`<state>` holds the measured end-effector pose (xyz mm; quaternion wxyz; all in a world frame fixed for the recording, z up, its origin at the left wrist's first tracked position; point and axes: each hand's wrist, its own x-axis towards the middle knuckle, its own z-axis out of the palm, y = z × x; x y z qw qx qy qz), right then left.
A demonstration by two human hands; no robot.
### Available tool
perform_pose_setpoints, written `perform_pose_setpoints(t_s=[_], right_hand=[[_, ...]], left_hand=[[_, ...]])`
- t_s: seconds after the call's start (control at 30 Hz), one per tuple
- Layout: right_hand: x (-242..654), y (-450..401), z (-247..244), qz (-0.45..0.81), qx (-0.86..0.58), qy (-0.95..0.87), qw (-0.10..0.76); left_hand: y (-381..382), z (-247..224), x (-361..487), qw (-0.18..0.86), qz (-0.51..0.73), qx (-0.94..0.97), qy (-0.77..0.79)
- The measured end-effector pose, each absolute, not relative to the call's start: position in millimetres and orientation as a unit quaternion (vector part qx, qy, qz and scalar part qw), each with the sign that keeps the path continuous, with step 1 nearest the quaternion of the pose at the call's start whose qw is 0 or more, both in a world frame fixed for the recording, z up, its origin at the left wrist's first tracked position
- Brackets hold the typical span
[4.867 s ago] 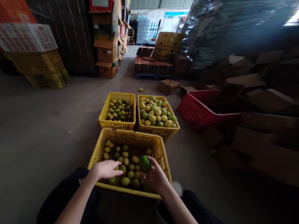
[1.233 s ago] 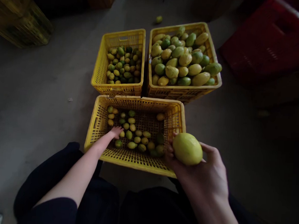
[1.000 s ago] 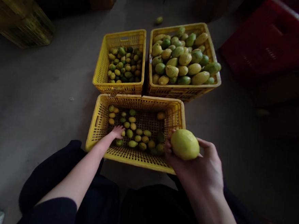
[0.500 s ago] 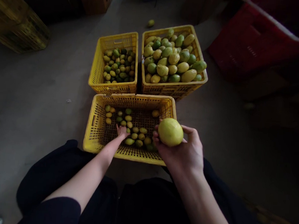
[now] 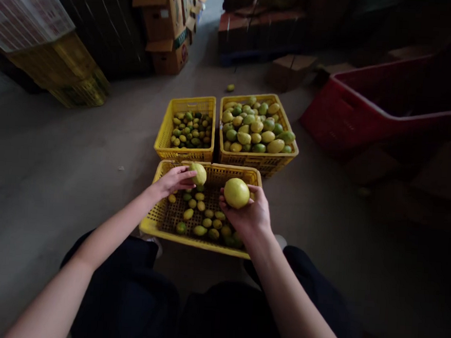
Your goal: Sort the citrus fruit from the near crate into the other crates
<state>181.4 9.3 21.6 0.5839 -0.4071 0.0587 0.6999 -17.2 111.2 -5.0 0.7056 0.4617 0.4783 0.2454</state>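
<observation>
My left hand (image 5: 174,180) is closed around a yellow-green lemon (image 5: 198,174), raised over the far left part of the near yellow crate (image 5: 197,245). A larger-looking yellow lemon (image 5: 236,193) rests in my right hand (image 5: 252,212), palm up, fingers curled about it, above the crate's right side. Below both hands, several loose lemons (image 5: 207,223) in yellow and green lie on the slatted crate bottom. My right hand and its lemon hide part of the crate's right end.
Behind stand a yellow crate of small green and yellow lemons (image 5: 189,130) and a fuller crate heaped with bigger ones (image 5: 257,126). One lemon (image 5: 230,88) lies on the floor beyond. A red bin (image 5: 341,110) is at right, cardboard boxes (image 5: 169,36) behind, stacked yellow crates (image 5: 74,71) at left.
My left hand has come up from the crate bottom with a lemon in it. My right hand still holds its lemon, now farther from me. The view has tilted upward.
</observation>
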Motion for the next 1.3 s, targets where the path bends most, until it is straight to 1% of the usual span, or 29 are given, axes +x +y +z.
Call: perform_pose_setpoints(t_s=[0.07, 0.17, 0.3, 0.43, 0.53, 0.63, 0.8, 0.9, 1.03, 1.13, 1.2, 1.3], right_hand=[[174.7, 10.9, 17.9, 0.706, -0.403, 0.027, 0.582], [162.9, 12.1, 17.6, 0.710, -0.400, -0.006, 0.579], [149.0, 8.7, 24.7, 0.681, -0.399, -0.109, 0.604], [143.2, 2.4, 30.8, 0.572, -0.435, -0.262, 0.644], [142.6, -0.7, 32.5, 0.522, -0.440, -0.360, 0.636], [142.3, -0.9, 33.1, 0.531, -0.438, -0.411, 0.598], [140.5, 5.8, 29.4, 0.548, -0.427, -0.444, 0.566], [138.1, 12.7, 23.1, 0.551, -0.422, -0.451, 0.561], [130.8, 20.0, 16.0, 0.549, -0.422, -0.433, 0.577], [122.9, 21.4, 15.5, 0.548, -0.427, -0.427, 0.579], [119.3, 20.9, 16.8, 0.546, -0.431, -0.426, 0.578], [120.4, 20.0, 20.5, 0.532, -0.432, -0.422, 0.594]], left_hand=[[95.6, 26.8, -28.4, 0.736, 0.277, 0.428, 0.445], [66.7, 45.3, -41.3, 0.750, 0.296, 0.407, 0.428], [41.4, 36.0, -52.5, 0.724, 0.337, 0.435, 0.417], [39.6, 25.6, -56.2, 0.649, 0.407, 0.482, 0.426], [43.5, 24.1, -56.2, 0.620, 0.415, 0.533, 0.400], [44.6, 22.6, -57.9, 0.617, 0.401, 0.553, 0.391], [42.3, 19.3, -66.8, 0.605, 0.399, 0.559, 0.403], [42.1, 21.1, -71.0, 0.624, 0.415, 0.537, 0.389], [43.4, 23.6, -71.6, 0.674, 0.506, 0.417, 0.341], [44.2, 21.4, -68.4, 0.681, 0.561, 0.343, 0.324], [43.8, 17.8, -64.5, 0.669, 0.562, 0.358, 0.330], [41.0, 11.3, -58.2, 0.642, 0.530, 0.423, 0.358]])
